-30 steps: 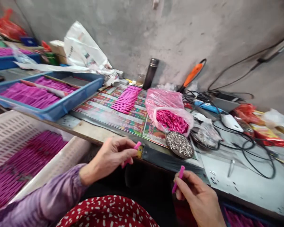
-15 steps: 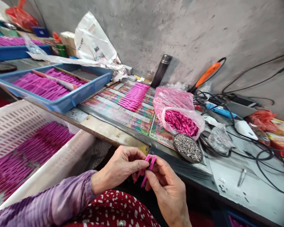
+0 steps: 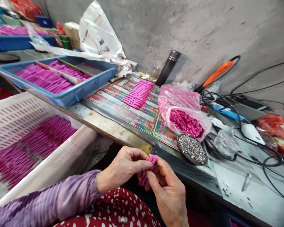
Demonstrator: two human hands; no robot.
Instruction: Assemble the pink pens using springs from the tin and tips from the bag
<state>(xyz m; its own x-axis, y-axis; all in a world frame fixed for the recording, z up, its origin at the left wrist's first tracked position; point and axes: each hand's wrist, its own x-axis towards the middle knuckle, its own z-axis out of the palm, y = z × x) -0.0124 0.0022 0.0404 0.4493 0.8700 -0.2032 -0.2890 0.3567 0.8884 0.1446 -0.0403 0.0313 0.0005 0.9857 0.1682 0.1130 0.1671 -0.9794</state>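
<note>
Small pink plastic pieces are pinched between my two hands, side by side and touching, just off the front edge of the table. My left hand has its thumb and fingers closed on them from the left. From the right, my right hand grips them with thumb and curled fingers. Beyond my hands, a row of slim pink pieces lies on a printed sheet. To its right are an open bag of glossy pink parts and a round dish of small metal pins.
A blue tray of pink pieces stands at the left, above a white crate holding more. A dark flask leans near the wall. Tangled cables, an orange-handled tool and crumpled plastic lie at the right.
The pink pieces in my hands were apart and now lie together. The view has shifted slightly, moving the table items right in the picture.
</note>
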